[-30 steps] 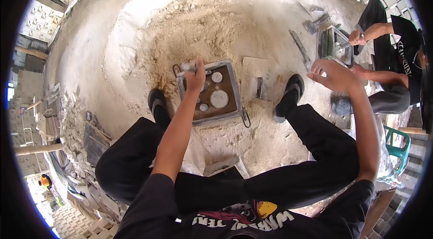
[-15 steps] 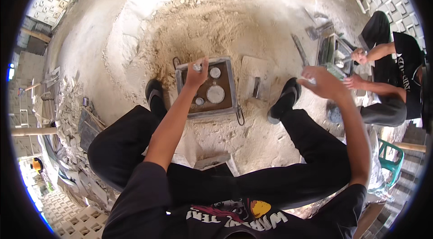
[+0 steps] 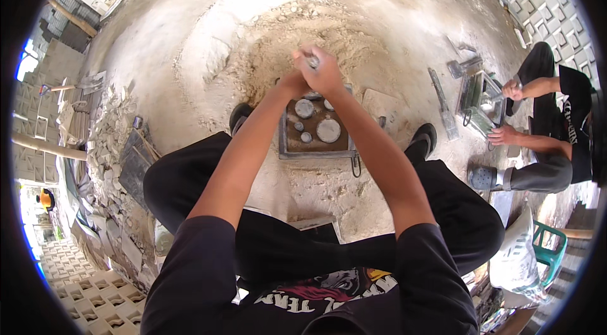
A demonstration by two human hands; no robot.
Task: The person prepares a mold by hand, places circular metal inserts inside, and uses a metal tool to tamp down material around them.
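Frame (image 3: 316,155) flat on the dusty floor (image 3: 411,31), right between the person's feet, packed with brown fill (image 3: 319,147), and round pale discs (image 3: 329,131) of differing sizes sit in it! Over its far edge the two hands come together, the right hand (image 3: 322,71) pressed against the left hand (image 3: 294,84). Fingers curled on the right, a small greyish thing (image 3: 313,62) showing among them; which hand grips it, we can't tell, and the left's fingers are mostly hidden. Metal loop (image 3: 356,167) at the near right corner, pale board (image 3: 379,102) just beyond the right side. Behind it all, a broad sandy heap (image 3: 303,31)! Out to the right, a co-worker bends to a second frame (image 3: 465,100), one hand (image 3: 512,88) raised over it, the other (image 3: 504,135) at its near end. Far left: broken pale pieces (image 3: 110,152), piled up, and a shovel (image 3: 91,84) beyond.
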